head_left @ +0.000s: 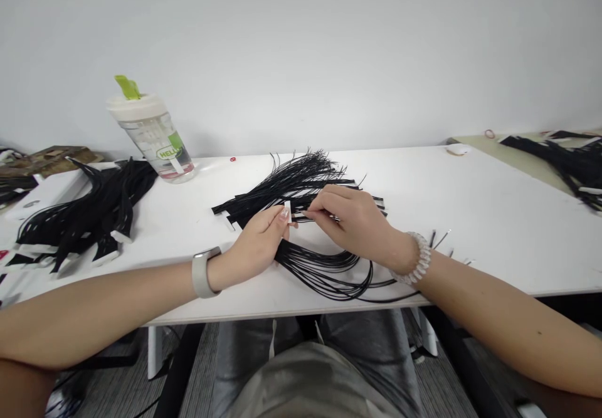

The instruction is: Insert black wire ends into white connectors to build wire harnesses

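My left hand (264, 233) is closed around a white connector (288, 211), with the thumb on its face. Black wires (324, 271) hang from below that hand and loop to the right over the table's front part. My right hand (348, 214) pinches just right of the connector, thumb and forefinger together by a thin black wire end; the exact grip is too small to make out. Behind both hands lies a pile of black wire bundles (291, 177), some with white connectors at their left ends.
A clear cup (157, 145) with a white lid and green spout stands at the left. Beside it, more black wire bundles (94, 208) with white connectors lie on the white table (470, 217). Other black bundles (559, 158) rest at the far right. A small red ring (232, 159) is near the wall.
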{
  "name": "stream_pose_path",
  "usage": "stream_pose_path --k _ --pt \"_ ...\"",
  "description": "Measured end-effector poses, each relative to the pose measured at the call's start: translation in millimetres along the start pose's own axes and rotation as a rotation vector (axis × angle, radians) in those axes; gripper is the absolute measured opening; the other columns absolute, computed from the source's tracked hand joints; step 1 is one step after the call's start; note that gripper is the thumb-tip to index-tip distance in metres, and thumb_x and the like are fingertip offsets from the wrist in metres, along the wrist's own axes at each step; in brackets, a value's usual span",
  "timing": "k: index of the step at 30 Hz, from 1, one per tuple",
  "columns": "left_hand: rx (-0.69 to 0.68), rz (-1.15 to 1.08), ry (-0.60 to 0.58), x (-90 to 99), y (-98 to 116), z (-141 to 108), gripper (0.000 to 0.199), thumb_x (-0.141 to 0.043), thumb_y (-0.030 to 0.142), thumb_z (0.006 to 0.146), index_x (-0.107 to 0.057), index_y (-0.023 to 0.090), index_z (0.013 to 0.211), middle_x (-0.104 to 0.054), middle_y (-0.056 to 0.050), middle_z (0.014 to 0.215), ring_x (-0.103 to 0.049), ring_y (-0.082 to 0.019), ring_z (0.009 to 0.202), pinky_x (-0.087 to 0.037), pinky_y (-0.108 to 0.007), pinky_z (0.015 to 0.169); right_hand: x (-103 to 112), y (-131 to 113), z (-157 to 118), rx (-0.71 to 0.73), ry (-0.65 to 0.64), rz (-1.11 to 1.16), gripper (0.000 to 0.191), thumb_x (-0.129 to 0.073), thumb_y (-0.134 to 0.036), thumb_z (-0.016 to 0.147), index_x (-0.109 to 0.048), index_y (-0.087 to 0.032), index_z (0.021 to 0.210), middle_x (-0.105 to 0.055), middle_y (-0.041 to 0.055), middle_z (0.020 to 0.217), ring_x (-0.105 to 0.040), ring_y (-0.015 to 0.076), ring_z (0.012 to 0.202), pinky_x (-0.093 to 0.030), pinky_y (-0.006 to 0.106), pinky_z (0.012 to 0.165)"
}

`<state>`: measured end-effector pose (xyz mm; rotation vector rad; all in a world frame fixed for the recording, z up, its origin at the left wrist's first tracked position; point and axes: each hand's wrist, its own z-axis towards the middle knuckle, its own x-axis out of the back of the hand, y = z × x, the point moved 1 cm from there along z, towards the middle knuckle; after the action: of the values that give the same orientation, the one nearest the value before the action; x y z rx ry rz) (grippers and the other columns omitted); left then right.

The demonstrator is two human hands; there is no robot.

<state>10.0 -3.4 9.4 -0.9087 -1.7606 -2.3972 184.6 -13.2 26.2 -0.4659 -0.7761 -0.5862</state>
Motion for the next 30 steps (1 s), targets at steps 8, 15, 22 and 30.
stream_pose_path --k 8,15,22,30 --pt "0.02 -0.034 -0.028 -0.2 -1.2 -0.1 0.038 -0.031 0.038 0.088 -0.041 0.017 0.058 -0.039 0.003 0.053 -0.035 -0.009 0.049 -0.029 -0.022 0.046 -2.7 3.7 -0.4 0.069 -0.03 -0.084 0.023 -0.038 -0.022 0.088 -0.057 -0.013 0.078 -0.057 0.0052 0.074 -0.05 0.0116 0.069 -0.039 0.023 0.06" --pt "0.027 -0.074 -0.085 0.4 -1.5 -0.6 0.039 -0.032 0.042 0.087 -0.043 0.017 0.06 -0.043 0.002 0.059 -0.037 -0.008 0.046 -0.031 -0.021 0.043 -1.4 5.8 -1.5 0.256 -0.062 -0.281 0.026 -0.034 -0.01 0.085 -0.057 -0.014 0.074 -0.055 0.0045 0.071 -0.045 0.0118 0.066 -0.037 0.024 0.06" --pt "0.006 -0.091 -0.106 -0.2 -4.0 -0.5 0.038 -0.033 0.043 0.086 -0.045 0.017 0.062 -0.043 0.002 0.058 -0.041 -0.01 0.051 -0.034 -0.022 0.048 -3.9 5.7 -1.6 0.279 -0.042 -0.297 0.026 -0.034 -0.011 0.086 -0.057 -0.015 0.074 -0.057 0.0034 0.071 -0.047 0.0111 0.066 -0.038 0.023 0.06" --pt "0.003 -0.083 -0.124 -0.3 -2.5 -2.4 0.037 -0.033 0.042 0.087 -0.044 0.017 0.062 -0.042 0.002 0.058 -0.04 -0.01 0.052 -0.033 -0.022 0.048 -5.3 8.6 -1.5 0.294 -0.038 -0.271 0.024 -0.037 -0.009 0.084 -0.059 -0.014 0.075 -0.058 0.0042 0.072 -0.048 0.0109 0.067 -0.04 0.022 0.06"
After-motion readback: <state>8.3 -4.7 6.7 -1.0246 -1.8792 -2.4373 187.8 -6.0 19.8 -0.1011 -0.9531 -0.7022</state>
